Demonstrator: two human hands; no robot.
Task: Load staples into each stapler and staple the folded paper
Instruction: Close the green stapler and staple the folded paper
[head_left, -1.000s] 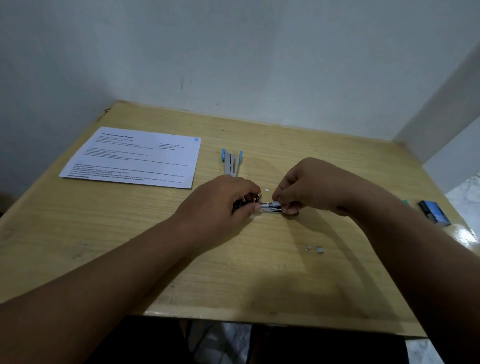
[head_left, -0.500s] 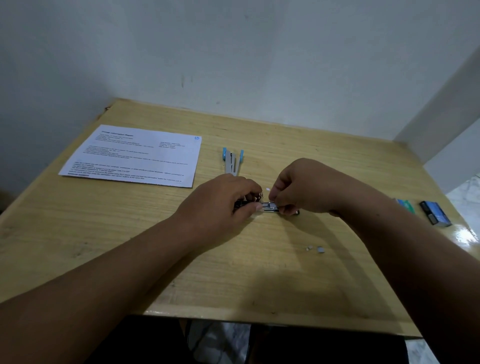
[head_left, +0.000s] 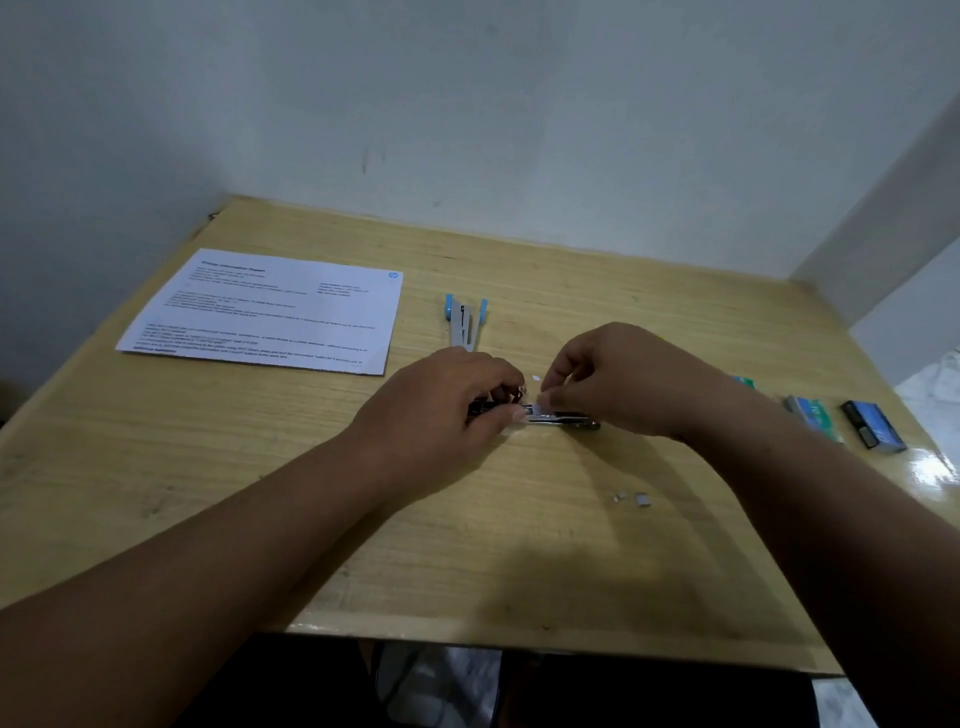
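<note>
A black stapler (head_left: 558, 419) lies opened flat on the wooden desk (head_left: 260, 493), its metal channel facing up. My left hand (head_left: 447, 410) grips its left end. My right hand (head_left: 618, 382) pinches a small strip of staples at the channel's middle. A blue and grey stapler (head_left: 464, 325) lies open just behind the hands. The printed paper (head_left: 270, 309) lies flat at the back left. A few loose staple pieces (head_left: 631, 498) rest on the desk in front of my right wrist.
Staple boxes sit at the right edge: a green one (head_left: 813, 415), a blue one (head_left: 875, 431), and a green corner (head_left: 744, 382) showing behind my right arm. Walls close off the back and left. The desk's front edge is near my body.
My right hand's fingers have lifted and spread slightly over the channel. The green staple box has come into view beside my right arm. The left hand stays put.
</note>
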